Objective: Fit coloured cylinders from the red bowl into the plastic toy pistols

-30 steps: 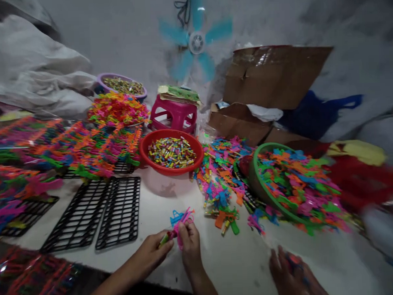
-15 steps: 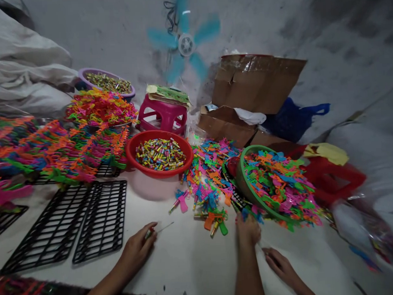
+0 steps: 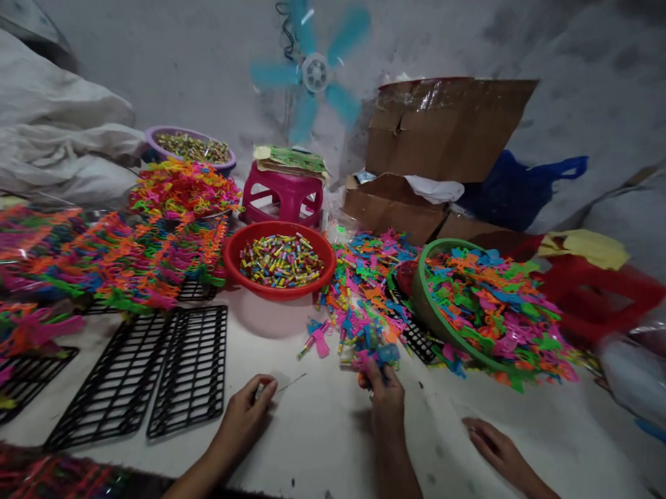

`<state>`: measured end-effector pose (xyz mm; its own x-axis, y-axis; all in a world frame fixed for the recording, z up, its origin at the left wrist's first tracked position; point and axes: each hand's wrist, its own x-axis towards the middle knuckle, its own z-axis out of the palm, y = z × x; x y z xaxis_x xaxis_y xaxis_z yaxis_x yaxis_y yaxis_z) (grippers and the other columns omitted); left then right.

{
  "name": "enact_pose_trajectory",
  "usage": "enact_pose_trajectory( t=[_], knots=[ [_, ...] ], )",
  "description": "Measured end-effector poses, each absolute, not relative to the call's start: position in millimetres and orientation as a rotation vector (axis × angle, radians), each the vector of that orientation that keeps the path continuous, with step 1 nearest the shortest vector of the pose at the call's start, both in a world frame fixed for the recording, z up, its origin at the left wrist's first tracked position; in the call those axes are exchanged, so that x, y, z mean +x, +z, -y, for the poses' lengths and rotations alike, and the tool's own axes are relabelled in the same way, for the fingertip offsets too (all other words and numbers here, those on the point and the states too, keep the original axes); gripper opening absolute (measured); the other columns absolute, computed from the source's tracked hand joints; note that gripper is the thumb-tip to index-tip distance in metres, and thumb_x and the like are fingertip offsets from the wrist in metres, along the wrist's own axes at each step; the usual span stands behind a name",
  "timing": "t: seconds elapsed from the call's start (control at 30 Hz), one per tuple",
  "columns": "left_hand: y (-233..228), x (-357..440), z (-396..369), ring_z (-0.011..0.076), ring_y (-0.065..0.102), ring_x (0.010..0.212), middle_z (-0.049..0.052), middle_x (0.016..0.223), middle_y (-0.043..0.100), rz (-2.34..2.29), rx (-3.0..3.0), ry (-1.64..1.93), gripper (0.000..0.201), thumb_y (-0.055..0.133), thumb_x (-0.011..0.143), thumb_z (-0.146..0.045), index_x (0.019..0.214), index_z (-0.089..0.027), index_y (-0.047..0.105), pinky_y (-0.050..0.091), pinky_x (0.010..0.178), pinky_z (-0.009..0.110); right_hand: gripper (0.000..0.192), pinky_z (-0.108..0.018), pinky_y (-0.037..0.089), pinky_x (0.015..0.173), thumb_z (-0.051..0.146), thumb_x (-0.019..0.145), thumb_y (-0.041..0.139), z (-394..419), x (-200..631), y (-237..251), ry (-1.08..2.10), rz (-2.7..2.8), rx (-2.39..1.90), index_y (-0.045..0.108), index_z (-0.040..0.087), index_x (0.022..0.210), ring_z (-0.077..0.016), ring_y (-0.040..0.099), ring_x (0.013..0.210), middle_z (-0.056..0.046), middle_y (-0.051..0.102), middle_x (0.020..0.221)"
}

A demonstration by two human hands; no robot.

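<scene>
My left hand (image 3: 245, 413) is over the white table (image 3: 318, 439), fingers closed around a thin metal rod (image 3: 292, 383) that points right. My right hand (image 3: 386, 393) reaches forward with its fingers closed on a pink toy gun (image 3: 363, 360), at the near edge of a loose pile of colourful toy guns (image 3: 361, 277). A blue toy gun (image 3: 390, 354) lies against its fingers. Further left on the table is a pink toy gun with a striped tube (image 3: 321, 341). My right fingertips are partly hidden among the toys.
Another person's hand (image 3: 496, 447) rests at the right. A red basin (image 3: 229, 264) holds small striped tubes; a green basin (image 3: 422, 297) holds toy guns. Black wire racks (image 3: 189, 371) lie left, with rows of toy guns (image 3: 136, 256) behind. A fan (image 3: 316, 72) turns at the wall.
My right hand has moved left from beside the green basin to the near toy guns. The other person's hand has shifted slightly right. My left hand keeps the rod.
</scene>
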<state>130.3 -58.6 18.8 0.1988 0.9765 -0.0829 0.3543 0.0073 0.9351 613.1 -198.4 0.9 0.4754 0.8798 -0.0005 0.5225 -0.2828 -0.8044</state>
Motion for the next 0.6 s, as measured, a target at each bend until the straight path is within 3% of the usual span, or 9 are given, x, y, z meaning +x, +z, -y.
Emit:
enact_pose_trajectory(
  t=[0.13, 0.2, 0.27, 0.37, 0.53, 0.6],
  knots=[
    [9, 125, 64, 0.0116, 0.037, 0.047, -0.006, 0.052, 0.041, -1.339, 1.548, 0.769, 0.038, 0.040, 0.077, -0.051, 0.086, -0.018, 0.058, 0.028, 0.047, 0.021, 0.020, -0.038, 0.045, 0.055, 0.039, 0.040, 0.067, 192, 598, 9, 0.477, 1.240, -1.902, 0.065, 0.034, 0.059, -0.0270, 0.059, 0.060, -0.009, 0.067, 0.067],
    [6, 124, 66, 0.0114, 0.036, 0.046, -0.007, 0.051, 0.040, -1.344, 1.587, 0.749, 0.038, 0.042, 0.077, -0.049, 0.094, -0.019, 0.057, 0.027, 0.046, 0.020, 0.018, -0.037, 0.044, 0.052, 0.046, 0.045, 0.062, 164, 582, 30, 0.277, 1.203, -1.919, 0.063, 0.033, 0.059, -0.0250, 0.057, 0.056, -0.009, 0.065, 0.063],
    [4, 124, 66, 0.0117, 0.038, 0.047, -0.006, 0.052, 0.043, -1.319, 1.637, 0.742, 0.037, 0.043, 0.077, -0.048, 0.095, -0.019, 0.058, 0.028, 0.046, 0.020, 0.026, -0.039, 0.043, 0.058, 0.052, 0.057, 0.050, 116, 570, 60, -0.142, 0.997, -2.001, 0.062, 0.029, 0.061, -0.0257, 0.056, 0.062, -0.011, 0.061, 0.060],
    [3, 126, 65, 0.0123, 0.043, 0.051, -0.004, 0.057, 0.051, -1.260, 1.710, 0.739, 0.032, 0.043, 0.078, -0.045, 0.089, -0.020, 0.059, 0.032, 0.049, 0.020, 0.040, -0.043, 0.039, 0.072, 0.049, 0.068, 0.041, 39, 573, 105, -0.261, 0.941, -2.076, 0.063, 0.018, 0.078, -0.0282, 0.055, 0.079, -0.014, 0.062, 0.073],
    [2, 129, 62, 0.0130, 0.047, 0.054, -0.002, 0.062, 0.056, -1.266, 1.745, 0.745, 0.030, 0.041, 0.079, -0.043, 0.088, -0.020, 0.058, 0.036, 0.053, 0.020, 0.024, -0.036, 0.042, 0.059, 0.043, 0.048, 0.065, -8, 604, 129, 0.062, 1.179, -2.371, 0.060, 0.019, 0.048, -0.0252, 0.057, 0.058, -0.007, 0.058, 0.050],
    [3, 129, 62, 0.0128, 0.047, 0.053, -0.002, 0.062, 0.057, -1.272, 1.751, 0.748, 0.030, 0.041, 0.079, -0.043, 0.087, -0.020, 0.059, 0.035, 0.052, 0.020, 0.023, -0.034, 0.042, 0.055, 0.041, 0.048, 0.066, -4, 608, 126, 0.134, 1.246, -2.375, 0.060, 0.019, 0.044, -0.0244, 0.057, 0.053, -0.006, 0.057, 0.045]
  ],
)
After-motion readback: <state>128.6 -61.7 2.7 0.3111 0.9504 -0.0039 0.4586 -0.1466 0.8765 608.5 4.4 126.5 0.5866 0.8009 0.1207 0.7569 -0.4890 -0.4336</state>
